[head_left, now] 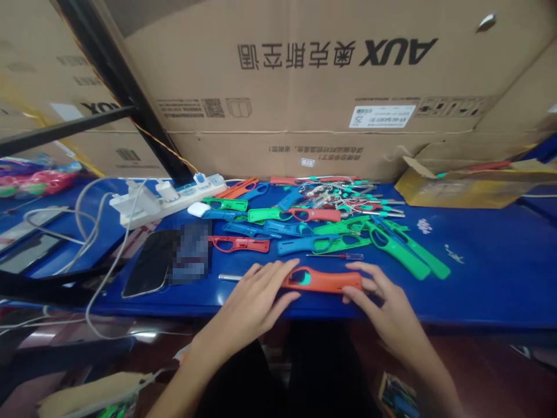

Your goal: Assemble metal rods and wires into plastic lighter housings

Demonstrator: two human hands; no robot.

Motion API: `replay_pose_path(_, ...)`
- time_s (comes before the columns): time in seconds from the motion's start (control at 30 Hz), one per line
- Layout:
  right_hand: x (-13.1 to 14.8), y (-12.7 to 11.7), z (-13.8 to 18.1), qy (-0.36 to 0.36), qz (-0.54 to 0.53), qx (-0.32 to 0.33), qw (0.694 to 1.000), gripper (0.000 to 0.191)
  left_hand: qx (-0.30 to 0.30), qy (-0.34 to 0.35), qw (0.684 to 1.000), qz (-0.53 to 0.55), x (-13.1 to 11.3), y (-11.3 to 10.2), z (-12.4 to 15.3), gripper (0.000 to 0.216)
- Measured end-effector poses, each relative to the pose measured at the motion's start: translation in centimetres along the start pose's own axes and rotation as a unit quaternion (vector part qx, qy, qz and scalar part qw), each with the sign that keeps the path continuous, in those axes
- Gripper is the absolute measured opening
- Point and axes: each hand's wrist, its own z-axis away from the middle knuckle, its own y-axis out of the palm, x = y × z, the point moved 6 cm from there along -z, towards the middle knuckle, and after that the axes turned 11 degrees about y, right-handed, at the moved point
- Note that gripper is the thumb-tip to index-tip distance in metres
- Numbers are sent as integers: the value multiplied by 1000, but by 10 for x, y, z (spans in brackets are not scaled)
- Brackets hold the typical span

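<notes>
So on the blue table [478, 273] there's a black phone [148, 262] lying face up near the front edge, and I'll place everything off that. The orange handle shell [324, 280] lies flat to the right of the phone, about as close to the front edge, long side running left to right. The left hand [256, 296] sits between the phone and the shell, palm down. Its fingers are stretched out and a bit spread, with the tips resting on the shell's left end, laid on top rather than gripping. The right hand [387, 307] is further right of the phone, at the shell's far end. It looks like it's pinching that end between the thumb underneath and the index finger along the top, other fingers loosely curled. A thin metal rod [228, 277] lies just right of the phone, partly under the left fingers. A small screwdriver [337, 256] lies just behind the shell. Behind and right of the phone is a messy pile of coloured shells [304, 223], red, blue and green. Straight behind the phone is a white power strip [169, 200] with chargers plugged in. Big cardboard boxes [304, 87] wall off the back.
</notes>
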Motion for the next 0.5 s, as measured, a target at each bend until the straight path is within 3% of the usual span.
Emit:
replay_pose_path(0.13, -1, -12, 2, -27, 98, -58, 993, 41, 3, 20, 1000, -12, 2, 4, -5, 40)
replay_pose_path(0.2, -8, -33, 2, -11, 103, -142, 984, 43, -14, 26, 999, -25, 3, 3, -7, 37)
replay_pose_path(0.27, -23, -67, 5, 25, 100, -275, 956, 44, -40, 33, 998, -29, 3, 0, -7, 35)
replay_pose_path(0.33, -41, -107, 10, 54, 134, -400, 905, 44, -60, 37, 997, -22, 3, -1, -6, 33)
replay_pose_path(0.4, -60, -141, 9, 67, 213, -445, 867, 45, -72, 37, 997, -20, 3, -1, -4, 32)
replay_pose_path(0.5, -105, -194, 0, 157, 256, -461, 835, 36, -73, 26, 997, -17, 5, 1, -3, 33)
